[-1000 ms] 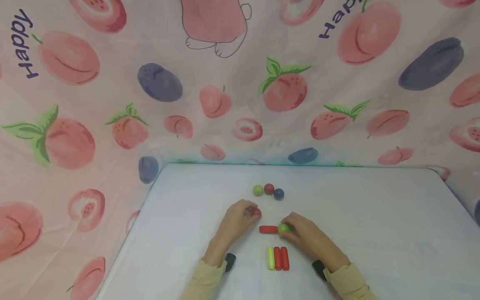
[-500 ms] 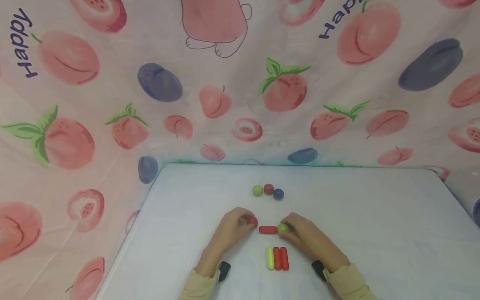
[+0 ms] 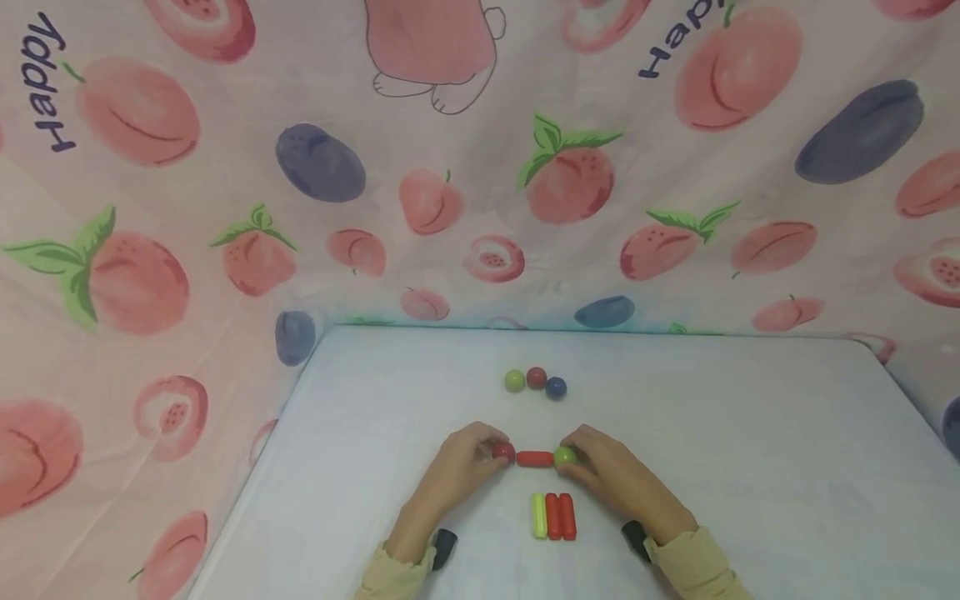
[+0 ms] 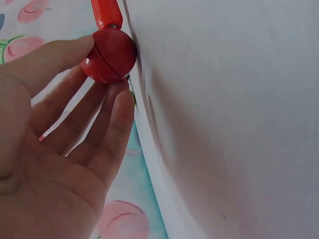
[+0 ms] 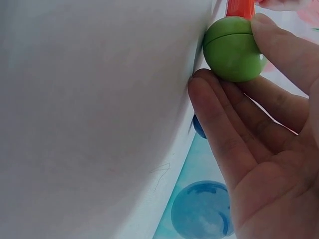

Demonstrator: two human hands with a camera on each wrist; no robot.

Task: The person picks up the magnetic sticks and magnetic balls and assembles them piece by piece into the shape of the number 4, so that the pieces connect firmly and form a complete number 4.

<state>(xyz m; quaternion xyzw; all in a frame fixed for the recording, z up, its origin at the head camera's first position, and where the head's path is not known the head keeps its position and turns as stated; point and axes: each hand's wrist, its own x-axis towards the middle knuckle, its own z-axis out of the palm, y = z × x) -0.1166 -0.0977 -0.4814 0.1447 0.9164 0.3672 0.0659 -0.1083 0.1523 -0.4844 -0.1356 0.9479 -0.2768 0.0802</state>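
The left hand (image 3: pixel 463 462) pinches a red ball (image 4: pixel 117 52) in its fingers (image 4: pixel 112 137), the right hand (image 3: pixel 606 465) a green ball (image 5: pixel 232 52). Between them I see a red rod (image 3: pixel 535 459) on the counter (image 3: pixel 720 433).

- We look into a curtained-off tabletop corner indoors; whether it belongs to a home, a lab or an office, we cannot tell.
- We see a white tabletop (image 3: pixel 720 417) with pale pink cloth (image 3: pixel 450 142) hung around it.
- On the cloth we make out peaches (image 3: pixel 738 67), a rabbit (image 3: pixel 431 42) and "Happy" lettering (image 3: pixel 39 79), homely prints.
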